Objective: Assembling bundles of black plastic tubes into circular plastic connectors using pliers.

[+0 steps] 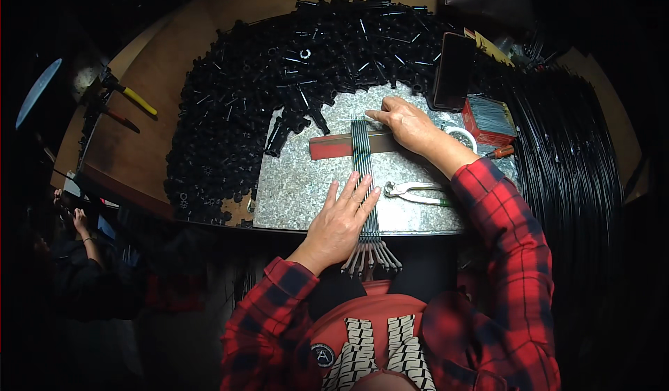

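Several thin dark rods [362, 150] lie side by side in a flat row on the grey speckled board [289, 196]. Their far ends rest across a red and brown bar [331, 147], while the pale bent near ends [369, 255] hang past the board's front edge. My left hand [338, 217] lies over the row, fingers stretched out and resting on the rods. At the far tips is my right hand [411, 126], its fingers drawn together in a pinch; what they hold, if anything, is too small to make out. Metal pincers [418, 193] lie right of the row.
A large heap of black tubular parts [279, 63] curves around the board's back and left. On the right are a dark phone-like slab [453, 70], a red box of thin pins [491, 119], a white ring [461, 139], an orange-handled screwdriver [500, 152] and long black rods [568, 140].
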A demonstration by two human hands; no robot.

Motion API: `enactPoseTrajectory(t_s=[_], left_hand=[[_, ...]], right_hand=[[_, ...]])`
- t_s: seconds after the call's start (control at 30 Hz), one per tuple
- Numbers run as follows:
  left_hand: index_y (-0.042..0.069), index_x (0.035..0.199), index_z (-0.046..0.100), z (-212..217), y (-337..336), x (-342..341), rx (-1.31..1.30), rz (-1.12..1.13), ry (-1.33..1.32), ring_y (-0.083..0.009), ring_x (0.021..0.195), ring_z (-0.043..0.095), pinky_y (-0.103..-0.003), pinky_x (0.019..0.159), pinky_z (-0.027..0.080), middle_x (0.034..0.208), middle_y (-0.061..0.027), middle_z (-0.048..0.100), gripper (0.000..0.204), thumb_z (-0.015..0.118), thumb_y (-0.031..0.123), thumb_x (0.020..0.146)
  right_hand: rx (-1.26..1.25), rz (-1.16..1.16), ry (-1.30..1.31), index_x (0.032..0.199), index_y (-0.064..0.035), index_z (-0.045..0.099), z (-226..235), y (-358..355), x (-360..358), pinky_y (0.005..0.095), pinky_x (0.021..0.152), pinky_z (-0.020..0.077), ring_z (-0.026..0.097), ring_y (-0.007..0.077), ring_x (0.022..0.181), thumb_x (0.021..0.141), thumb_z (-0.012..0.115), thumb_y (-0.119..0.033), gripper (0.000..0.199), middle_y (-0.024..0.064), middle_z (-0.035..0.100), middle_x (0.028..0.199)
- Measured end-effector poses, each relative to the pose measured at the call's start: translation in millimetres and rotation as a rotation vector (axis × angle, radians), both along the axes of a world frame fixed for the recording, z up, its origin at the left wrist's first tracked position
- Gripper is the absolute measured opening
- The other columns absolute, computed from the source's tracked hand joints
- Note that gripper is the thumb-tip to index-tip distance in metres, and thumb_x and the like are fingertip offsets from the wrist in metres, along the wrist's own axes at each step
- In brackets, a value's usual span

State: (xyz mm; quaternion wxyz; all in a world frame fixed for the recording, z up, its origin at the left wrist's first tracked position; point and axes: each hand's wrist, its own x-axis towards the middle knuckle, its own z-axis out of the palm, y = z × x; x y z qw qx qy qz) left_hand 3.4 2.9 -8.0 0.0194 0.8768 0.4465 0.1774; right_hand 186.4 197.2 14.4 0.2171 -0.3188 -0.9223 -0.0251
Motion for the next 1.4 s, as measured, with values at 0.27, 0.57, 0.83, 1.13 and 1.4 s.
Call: enactPoseTrajectory(t_s=[0.27, 0.57, 0.83, 1.13, 1.4], left_hand=[[0.002, 0.138, 0.039, 2.8, 1.3, 1.5, -0.010, 0.001, 0.012, -0.0393, 0.135, 0.029, -0.057, 0.106, 0.026, 0.144, -0.0211, 0.034, 0.062, 0.050, 0.000, 0.077], [0.002, 0.137, 0.040, -0.6, 0.4, -1.6, -0.026, -0.010, -0.015, -0.0394, 0.136, 0.029, -0.057, 0.106, 0.025, 0.144, -0.0211, 0.034, 0.066, 0.054, -0.001, 0.073], [0.003, 0.139, 0.038, -1.4, 0.4, -3.1, -0.017, 0.000, 0.039, -0.0387, 0.136, 0.027, -0.057, 0.107, 0.024, 0.145, -0.0206, 0.033, 0.069, 0.062, 0.009, 0.075], [0.007, 0.140, 0.036, 57.9, -18.2, -6.8, -0.107, -0.140, -0.387, -0.0346, 0.137, 0.029, -0.051, 0.110, 0.023, 0.146, -0.0196, 0.033, 0.102, 0.078, 0.055, 0.061], [-0.003, 0.119, 0.056, 133.2, -32.3, 6.1, -0.442, -0.436, -1.023, -0.0230, 0.103, 0.064, -0.033, 0.094, 0.048, 0.105, -0.0160, 0.067, 0.060, 0.080, 0.020, 0.070]], right_hand=[[-0.032, 0.063, 0.046, 0.118, -0.0059, 0.062, 1.0, -0.3, -2.3, 0.0370, 0.079, 0.0486, 0.057, 0.0284, 0.089, 0.074, 0.052, 0.010, 0.047, 0.0135, 0.057, 0.091], [0.143, -0.169, 0.116, 0.110, -0.0056, 0.061, 37.6, -10.7, 51.2, 0.0372, 0.078, 0.0510, 0.060, 0.0302, 0.093, 0.072, 0.051, 0.011, 0.043, 0.0120, 0.059, 0.100], [-0.042, -0.706, -0.424, 0.082, 0.0006, 0.062, 37.6, 14.5, 187.8, 0.0428, 0.075, 0.0500, 0.061, 0.0361, 0.087, 0.076, 0.055, -0.002, 0.011, 0.0198, 0.063, 0.089], [0.158, -0.464, -0.324, 0.079, -0.0005, 0.059, 28.9, 1.9, 203.2, 0.0411, 0.077, 0.0504, 0.060, 0.0348, 0.087, 0.077, 0.054, -0.005, 0.008, 0.0171, 0.062, 0.088], [0.165, -0.499, 0.014, 0.084, -0.0007, 0.051, 60.2, -28.5, 193.3, 0.0379, 0.066, 0.0486, 0.059, 0.0325, 0.075, 0.080, 0.059, 0.000, 0.010, 0.0153, 0.058, 0.077]])
